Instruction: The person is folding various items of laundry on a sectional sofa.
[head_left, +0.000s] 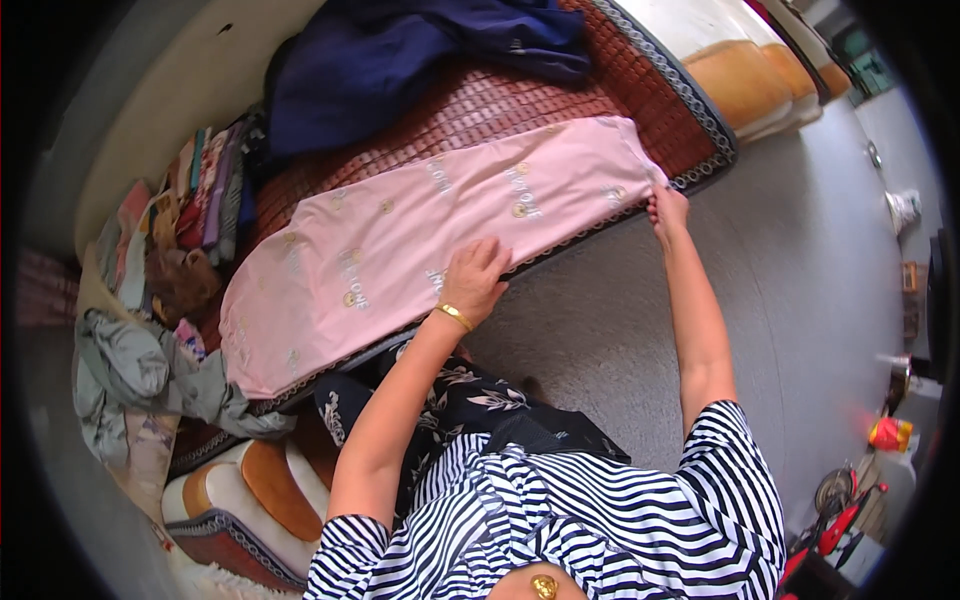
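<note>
A pair of pink printed trousers (420, 225), folded lengthwise, lies stretched along the front edge of a reddish-brown woven seat mat (517, 97). My left hand (474, 279), with a gold bracelet at the wrist, rests flat on the pink cloth near its front edge. At the right end, my right hand (667, 210) pinches the corner of the cuff between thumb and fingers. The cloth shows shallow creases, and its wider end lies to the left.
Behind the pink cloth lies a dark blue garment (375, 67). Folded clothes (210, 187) stand in a row at the left, with a crumpled grey-green garment (142, 367) in front. Grey floor (795, 270) extends to the right. A red ride-on toy or bike (832, 525) stands lower right.
</note>
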